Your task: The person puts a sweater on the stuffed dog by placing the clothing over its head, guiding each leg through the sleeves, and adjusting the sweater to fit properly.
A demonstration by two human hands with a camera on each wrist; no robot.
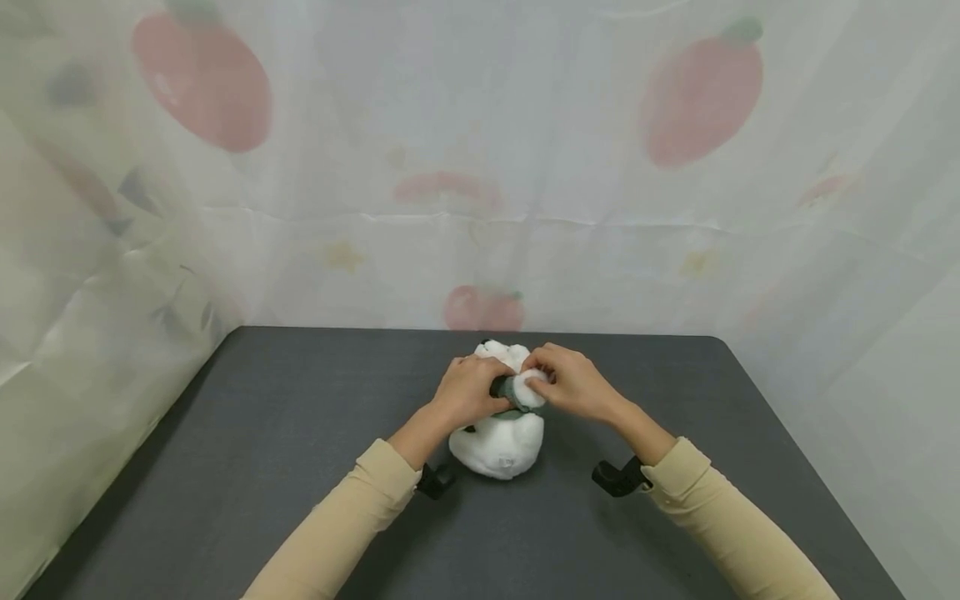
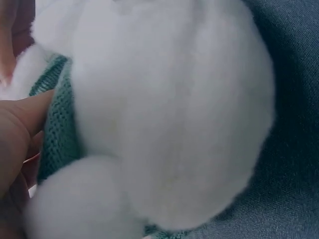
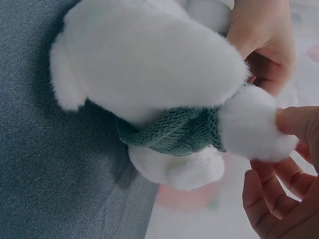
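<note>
A white plush toy [image 1: 498, 440] stands on the dark grey table [image 1: 262, 467], near the middle. A green knit garment [image 1: 512, 392] wraps its upper part. My left hand [image 1: 480, 385] grips the toy at the garment from the left; in the left wrist view its thumb [image 2: 22, 127] lies against the green knit [image 2: 57, 134] beside the toy's round white body [image 2: 174, 114]. My right hand [image 1: 542, 377] pinches a fluffy white limb [image 3: 251, 124] that pokes out of the knit sleeve [image 3: 174, 132]. The toy's face is hidden.
A sheer curtain [image 1: 480, 167] printed with red fruit hangs behind and to both sides of the table. The table's far edge runs just beyond the toy, and its right edge [image 1: 795, 450] slants toward me. Black wrist mounts [image 1: 617, 477] sit by my beige sleeves.
</note>
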